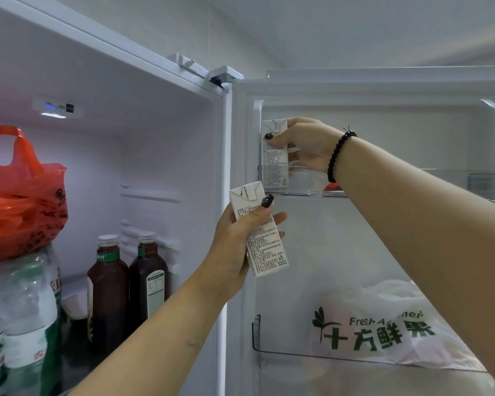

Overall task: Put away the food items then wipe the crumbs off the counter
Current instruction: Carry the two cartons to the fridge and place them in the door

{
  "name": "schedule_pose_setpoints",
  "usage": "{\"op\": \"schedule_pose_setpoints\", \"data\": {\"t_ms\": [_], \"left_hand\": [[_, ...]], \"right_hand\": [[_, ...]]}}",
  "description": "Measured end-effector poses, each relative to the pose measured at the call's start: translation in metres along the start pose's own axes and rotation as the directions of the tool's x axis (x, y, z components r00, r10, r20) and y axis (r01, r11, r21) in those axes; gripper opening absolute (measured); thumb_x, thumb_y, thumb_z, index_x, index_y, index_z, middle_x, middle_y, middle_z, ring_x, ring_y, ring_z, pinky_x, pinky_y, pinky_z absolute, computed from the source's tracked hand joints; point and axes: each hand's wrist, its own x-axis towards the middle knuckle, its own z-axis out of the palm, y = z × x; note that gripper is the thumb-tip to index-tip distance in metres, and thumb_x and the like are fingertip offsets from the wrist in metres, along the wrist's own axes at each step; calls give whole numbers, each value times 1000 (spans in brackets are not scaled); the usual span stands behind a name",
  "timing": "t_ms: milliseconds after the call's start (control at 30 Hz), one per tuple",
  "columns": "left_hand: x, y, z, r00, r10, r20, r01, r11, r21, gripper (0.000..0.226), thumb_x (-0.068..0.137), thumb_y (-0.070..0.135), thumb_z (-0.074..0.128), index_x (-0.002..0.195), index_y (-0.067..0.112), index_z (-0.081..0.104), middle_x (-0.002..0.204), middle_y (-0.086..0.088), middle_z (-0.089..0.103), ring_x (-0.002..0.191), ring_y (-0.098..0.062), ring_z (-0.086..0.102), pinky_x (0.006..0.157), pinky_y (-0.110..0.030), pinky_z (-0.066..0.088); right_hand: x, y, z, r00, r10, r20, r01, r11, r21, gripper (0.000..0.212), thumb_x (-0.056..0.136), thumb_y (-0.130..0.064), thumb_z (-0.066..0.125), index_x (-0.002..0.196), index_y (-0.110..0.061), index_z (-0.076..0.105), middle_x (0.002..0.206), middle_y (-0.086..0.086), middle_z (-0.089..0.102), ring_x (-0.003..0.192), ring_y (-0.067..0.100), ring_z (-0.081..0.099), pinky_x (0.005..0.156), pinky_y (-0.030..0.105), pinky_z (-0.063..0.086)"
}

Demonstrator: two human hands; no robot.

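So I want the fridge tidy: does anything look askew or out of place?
Nothing spilled or damaged. The red bag sits perched on top of the water bottles, which looks precarious. The carton in the right hand stands upright in the top door shelf.

The fridge stands open, its door (pixel 383 252) to the right. One carton (pixel 275 155) stands at the left end of the upper door shelf (pixel 412 184), in the right hand (pixel 309 144). A second carton (pixel 257 230) is below it, in the left hand (pixel 235 241). A bag (pixel 383 330) lies in the lower door shelf (pixel 297 355). Inside the fridge, two bottles (pixel 126 287) stand behind the water bottles (pixel 20 324).
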Motion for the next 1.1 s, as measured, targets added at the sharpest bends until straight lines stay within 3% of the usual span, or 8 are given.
{"op": "schedule_pose_setpoints", "data": {"t_ms": [167, 333, 500, 600, 733, 933, 1000, 1100], "left_hand": [[-1, 0, 1, 1000, -3, -13, 3, 1000, 3, 32, 70, 24, 70, 100, 21, 60, 84, 5, 69, 104, -27, 67, 85, -43, 54], [-1, 3, 5, 997, -33, -71, 33, 999, -5, 40, 66, 23, 80, 101, 20, 61, 85, 4, 72, 100, -25, 69, 85, -43, 55], [-1, 2, 9, 986, -103, -130, 102, 995, -18, 45, 63, 32, 73, 104, 18, 62, 103, -6, 71, 99, -24, 70, 86, -44, 55], [-3, 3, 8, 986, -113, -125, 111, 994, -18, 44, 66, 32, 70, 107, 17, 60, 116, -14, 68, 101, -26, 69, 81, -42, 56], [-3, 6, 8, 988, -112, -104, 110, 994, -24, 42, 67, 31, 68, 105, 18, 58, 112, -14, 70, 102, -26, 69, 84, -45, 54], [-2, 11, 12, 988, -111, -110, 114, 993, 29, 42, 67, 31, 69, 106, 18, 59, 110, -11, 71, 102, -25, 69, 88, -46, 53], [-2, 11, 13, 987, -110, -121, 116, 992, 45, 43, 66, 31, 69, 107, 18, 59, 110, -12, 71, 101, -24, 69, 88, -46, 53], [-1, 12, 15, 984, -111, -139, 121, 991, 64, 47, 65, 30, 70, 109, 17, 59, 110, -12, 71, 99, -24, 70, 89, -47, 53]], "right_hand": [[0, -1, -2, 998, 25, 62, -25, 1000, -6, 15, 87, 5, 57, 89, -9, 58, 93, 8, 64, 89, 22, 64, 85, 38, 56], [-5, -5, -1, 995, 88, 49, -87, 996, -21, 13, 88, 4, 51, 86, -9, 52, 95, 12, 59, 79, 24, 62, 56, 29, 55], [-11, -8, 0, 992, 121, -33, -123, 990, -65, 18, 79, 9, 39, 80, -9, 40, 92, 17, 52, 83, 36, 60, 83, 61, 50], [-11, -10, 4, 991, 107, -76, -115, 987, -115, 20, 78, 11, 37, 82, -8, 40, 90, 16, 51, 80, 33, 58, 83, 52, 53], [-7, -11, 11, 993, 38, -116, -71, 955, -289, 23, 72, 11, 40, 83, -8, 46, 92, 17, 51, 80, 28, 51, 74, 42, 48], [-10, -13, 16, 995, 46, -91, -72, 946, -317, 24, 68, 4, 43, 88, -7, 48, 88, 15, 49, 77, 27, 49, 64, 38, 43], [-9, -13, 17, 994, 44, -102, -76, 938, -339, 24, 69, 4, 43, 89, -8, 49, 88, 13, 48, 78, 26, 47, 68, 36, 45], [-10, -11, 14, 988, 39, -150, -90, 931, -353, 56, 72, 1, 48, 127, -9, 45, 101, 9, 51, 90, 23, 55, 90, 49, 51]]}}
